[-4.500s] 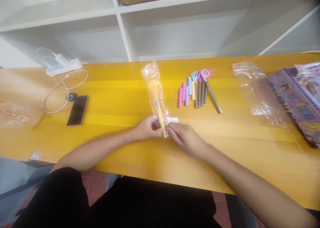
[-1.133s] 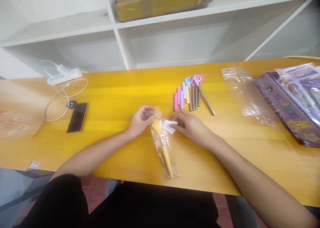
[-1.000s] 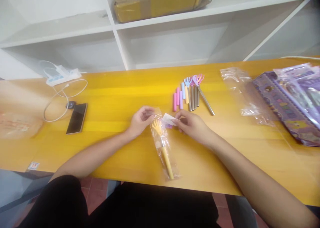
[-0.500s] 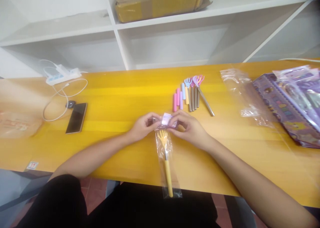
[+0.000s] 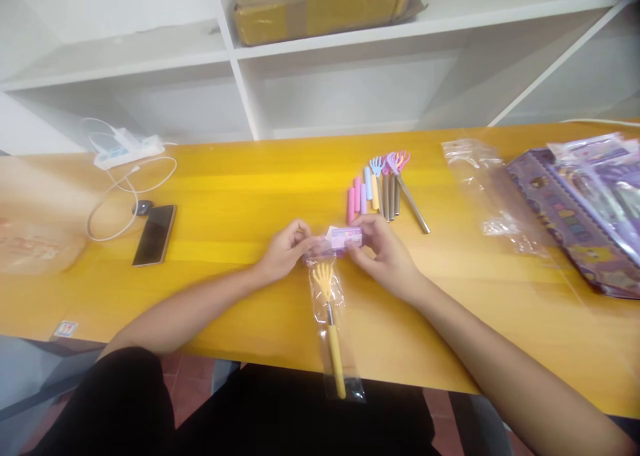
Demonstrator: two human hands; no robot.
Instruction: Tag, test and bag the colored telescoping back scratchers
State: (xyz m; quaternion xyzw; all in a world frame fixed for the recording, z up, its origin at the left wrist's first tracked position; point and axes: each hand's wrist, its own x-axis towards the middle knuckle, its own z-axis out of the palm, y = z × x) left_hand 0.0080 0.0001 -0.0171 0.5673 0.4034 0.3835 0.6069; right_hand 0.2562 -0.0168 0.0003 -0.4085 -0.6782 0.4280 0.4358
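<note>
– Where the left hand and the right hand face each other, how does each grip stand?

– The right grip is closed, thumb against fingers, on the right end of a purple-and-white printed card. The left grip is pinched together at the top of a clear bag, by the card's left end; exactly which layers it clasps cannot be told.

– And within the bag?

– A yellow scratcher: hand-shaped head just below the card, short metal shaft, then the handle, pointing toward the person. In this view the bag's lower end extends past the near edge of the tabletop.

– Just beyond the right hand?

– Loose sleeves in pink, lilac, blue and yellow, side by side; next to them, metal rods with hand-shaped heads, one lying aslant.

– Farther out?

– Right: flat clear packaging, then a purple printed package. Left: a phone near a small black object, a white cable and a power strip. Behind: white shelving bearing a taped carton.
</note>
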